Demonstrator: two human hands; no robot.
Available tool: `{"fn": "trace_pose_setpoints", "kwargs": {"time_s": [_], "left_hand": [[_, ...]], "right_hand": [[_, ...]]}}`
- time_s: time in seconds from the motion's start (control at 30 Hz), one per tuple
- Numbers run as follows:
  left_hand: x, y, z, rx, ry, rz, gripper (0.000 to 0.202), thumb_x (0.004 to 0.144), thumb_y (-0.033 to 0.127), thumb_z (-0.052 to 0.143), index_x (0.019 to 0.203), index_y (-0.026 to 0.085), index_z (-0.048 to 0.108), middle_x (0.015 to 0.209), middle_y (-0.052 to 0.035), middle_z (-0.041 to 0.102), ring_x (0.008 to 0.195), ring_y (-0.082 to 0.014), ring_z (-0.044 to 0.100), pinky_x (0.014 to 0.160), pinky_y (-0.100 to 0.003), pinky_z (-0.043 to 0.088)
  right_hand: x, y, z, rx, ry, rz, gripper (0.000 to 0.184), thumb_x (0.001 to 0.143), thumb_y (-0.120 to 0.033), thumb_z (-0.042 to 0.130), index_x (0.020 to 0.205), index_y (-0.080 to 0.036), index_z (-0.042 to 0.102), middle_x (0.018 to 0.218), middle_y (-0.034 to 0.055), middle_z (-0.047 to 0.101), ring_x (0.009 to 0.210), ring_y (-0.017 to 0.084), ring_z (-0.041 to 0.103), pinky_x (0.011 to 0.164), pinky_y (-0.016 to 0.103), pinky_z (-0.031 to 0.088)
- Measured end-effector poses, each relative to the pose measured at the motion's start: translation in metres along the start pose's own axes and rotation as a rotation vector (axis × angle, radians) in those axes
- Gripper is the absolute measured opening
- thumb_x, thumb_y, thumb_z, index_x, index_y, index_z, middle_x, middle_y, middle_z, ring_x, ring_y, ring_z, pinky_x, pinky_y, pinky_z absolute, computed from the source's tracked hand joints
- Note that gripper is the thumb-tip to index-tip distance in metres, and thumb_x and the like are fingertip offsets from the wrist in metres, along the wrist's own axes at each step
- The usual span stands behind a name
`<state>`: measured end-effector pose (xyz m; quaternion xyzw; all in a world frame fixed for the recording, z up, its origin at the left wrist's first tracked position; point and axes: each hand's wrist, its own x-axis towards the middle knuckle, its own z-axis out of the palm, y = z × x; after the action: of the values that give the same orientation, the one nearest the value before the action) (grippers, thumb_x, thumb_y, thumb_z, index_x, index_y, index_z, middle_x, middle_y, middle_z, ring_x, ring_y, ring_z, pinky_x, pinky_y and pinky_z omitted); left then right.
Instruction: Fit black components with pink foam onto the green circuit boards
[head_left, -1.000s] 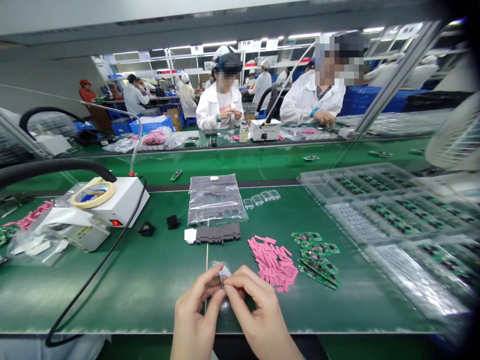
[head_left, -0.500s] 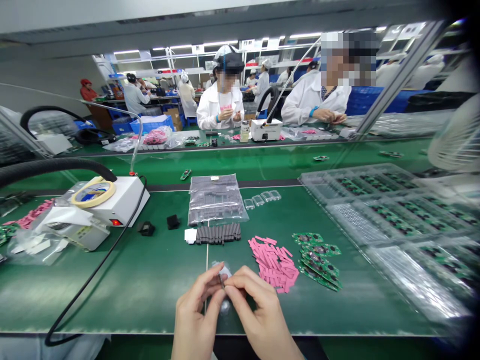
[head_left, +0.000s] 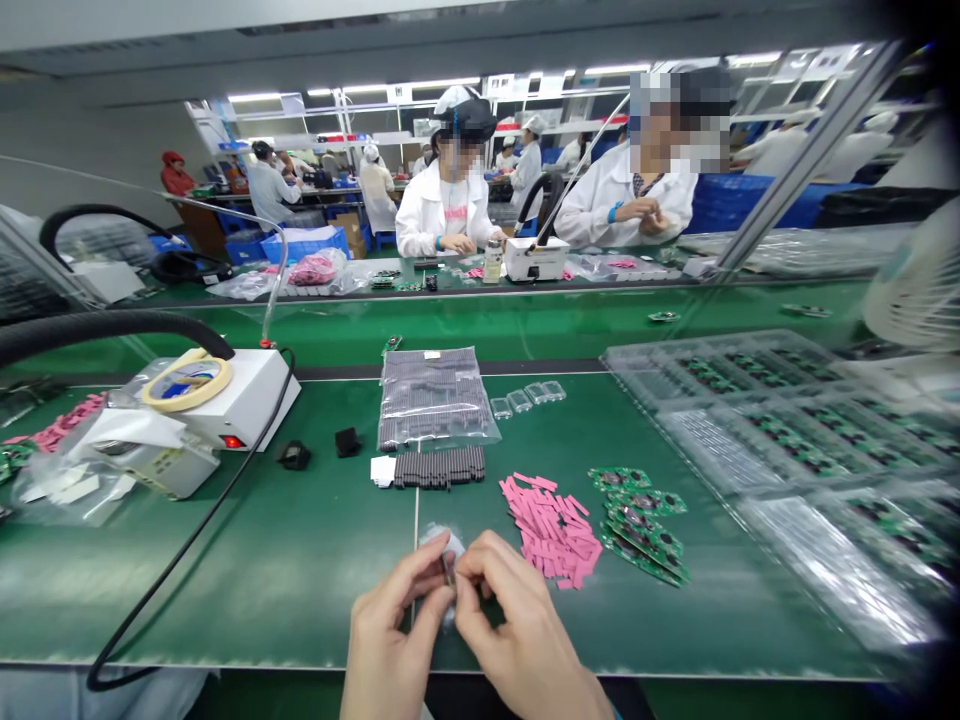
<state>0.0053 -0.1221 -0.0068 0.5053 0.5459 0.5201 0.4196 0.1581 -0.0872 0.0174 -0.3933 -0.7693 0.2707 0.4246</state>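
Observation:
My left hand (head_left: pixel 390 620) is closed in a pinch, thumb and index finger on a small dark strip (head_left: pixel 448 570). Against the same strip press the bent fingertips of my right hand (head_left: pixel 514 615), which partly hide it. Under and behind the fingertips lies a crumpled, whitish clear plastic piece (head_left: pixel 435 530). Just right of my hands is a heap of pink strips (head_left: pixel 551 530). Farther right, several green circuit boards (head_left: pixel 641 520) overlap. A row of dark strips (head_left: pixel 441 467) lies ahead of my hands, before a clear bag of similar strips (head_left: pixel 431 400).
A white box (head_left: pixel 259 400) with a tape roll (head_left: pixel 187 385) stands left, its black cable (head_left: pixel 191 550) crossing the table. Two black blocks (head_left: pixel 346 442) and several clear plastic pieces (head_left: pixel 517 402) lie ahead. Trays of boards (head_left: pixel 787 430) fill the right. Co-workers (head_left: pixel 450 200) sit beyond the green belt (head_left: pixel 337 328).
My right fingers have curled in more at the strip, while my left hand barely moves. Boards on the belt have shifted right. One co-worker's hands have lowered; another's have risen.

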Motion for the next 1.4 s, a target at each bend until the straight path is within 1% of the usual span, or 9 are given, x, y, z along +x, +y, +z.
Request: {"fn": "trace_pose_setpoints", "kwargs": {"time_s": [0.2, 0.3, 0.4, 0.5, 0.67, 0.87, 1.0, 1.1, 1.4], "left_hand": [[0.006, 0.004, -0.020, -0.052, 0.158, -0.055, 0.026, 0.079, 0.030, 0.080, 0.105, 0.026, 0.076, 0.113, -0.0056, 0.077, 0.099, -0.0224, 0.074, 0.088, -0.025, 0.061], [0.008, 0.005, -0.026, -0.087, 0.202, -0.028, 0.027, 0.074, 0.028, 0.083, 0.100, 0.022, 0.076, 0.108, -0.0065, 0.076, 0.095, -0.0219, 0.074, 0.087, -0.026, 0.062], [0.007, 0.007, -0.025, -0.099, 0.194, -0.084, 0.036, 0.074, 0.029, 0.083, 0.107, 0.020, 0.071, 0.099, -0.0071, 0.076, 0.091, -0.0213, 0.074, 0.084, -0.027, 0.062], [0.006, 0.015, -0.018, -0.144, 0.143, -0.147, 0.043, 0.076, 0.028, 0.082, 0.112, 0.021, 0.061, 0.091, -0.0053, 0.075, 0.087, -0.0203, 0.074, 0.079, -0.027, 0.062], [0.004, 0.031, 0.005, -0.268, 0.040, -0.198, 0.040, 0.074, 0.025, 0.082, 0.103, 0.022, 0.054, 0.079, -0.0010, 0.072, 0.071, -0.0153, 0.069, 0.068, -0.024, 0.057], [0.002, 0.039, 0.018, -0.355, 0.038, -0.253, 0.037, 0.069, 0.032, 0.085, 0.096, 0.021, 0.061, 0.078, -0.0015, 0.070, 0.070, -0.0159, 0.066, 0.068, -0.025, 0.052], [0.004, 0.039, 0.015, -0.217, 0.038, -0.101, 0.016, 0.079, 0.035, 0.077, 0.080, 0.020, 0.071, 0.082, -0.0024, 0.064, 0.078, -0.0168, 0.062, 0.073, -0.025, 0.048], [0.005, 0.038, 0.016, -0.165, 0.021, -0.025, 0.011, 0.080, 0.032, 0.076, 0.077, 0.022, 0.073, 0.079, -0.0008, 0.061, 0.074, -0.0161, 0.058, 0.071, -0.025, 0.045], [0.006, 0.037, 0.016, -0.136, 0.040, -0.031, 0.014, 0.079, 0.034, 0.077, 0.077, 0.021, 0.072, 0.078, -0.0015, 0.060, 0.072, -0.0169, 0.056, 0.069, -0.026, 0.044]], "right_hand": [[0.012, 0.022, -0.007, -0.380, 0.142, -0.060, 0.020, 0.091, -0.004, 0.044, 0.080, -0.020, 0.047, 0.075, 0.0023, 0.054, 0.067, 0.017, 0.051, 0.063, 0.030, 0.039], [0.010, 0.020, 0.000, -0.514, 0.051, -0.144, 0.022, 0.092, -0.003, 0.042, 0.080, -0.019, 0.050, 0.078, 0.0048, 0.057, 0.072, 0.020, 0.054, 0.067, 0.034, 0.042], [0.006, 0.011, 0.002, -0.380, -0.160, -0.130, 0.020, 0.097, -0.006, 0.043, 0.090, -0.020, 0.055, 0.086, 0.0049, 0.061, 0.081, 0.022, 0.058, 0.078, 0.038, 0.048], [0.003, 0.002, -0.009, -0.153, -0.224, -0.024, 0.015, 0.097, -0.011, 0.050, 0.104, -0.022, 0.056, 0.098, 0.0047, 0.063, 0.094, 0.022, 0.061, 0.089, 0.038, 0.050], [0.000, -0.005, -0.026, -0.017, -0.258, 0.005, 0.047, 0.090, -0.007, 0.063, 0.130, -0.030, 0.052, 0.121, 0.0064, 0.060, 0.112, 0.022, 0.060, 0.094, 0.033, 0.053], [-0.006, 0.000, -0.029, 0.216, -0.164, 0.050, 0.034, 0.092, -0.015, 0.067, 0.121, -0.032, 0.062, 0.110, 0.0030, 0.062, 0.102, 0.018, 0.063, 0.092, 0.025, 0.052], [-0.012, 0.005, -0.030, 0.377, -0.069, 0.100, 0.028, 0.089, -0.022, 0.072, 0.115, -0.030, 0.067, 0.103, 0.0027, 0.061, 0.093, 0.017, 0.063, 0.085, 0.023, 0.054], [-0.015, 0.007, -0.029, 0.428, -0.062, 0.114, 0.029, 0.088, -0.026, 0.073, 0.116, -0.030, 0.068, 0.102, 0.0039, 0.060, 0.091, 0.018, 0.063, 0.083, 0.026, 0.055], [-0.013, 0.006, -0.028, 0.460, -0.057, 0.114, 0.027, 0.090, -0.034, 0.071, 0.117, -0.031, 0.069, 0.101, 0.0043, 0.059, 0.088, 0.018, 0.062, 0.081, 0.028, 0.054]]}}
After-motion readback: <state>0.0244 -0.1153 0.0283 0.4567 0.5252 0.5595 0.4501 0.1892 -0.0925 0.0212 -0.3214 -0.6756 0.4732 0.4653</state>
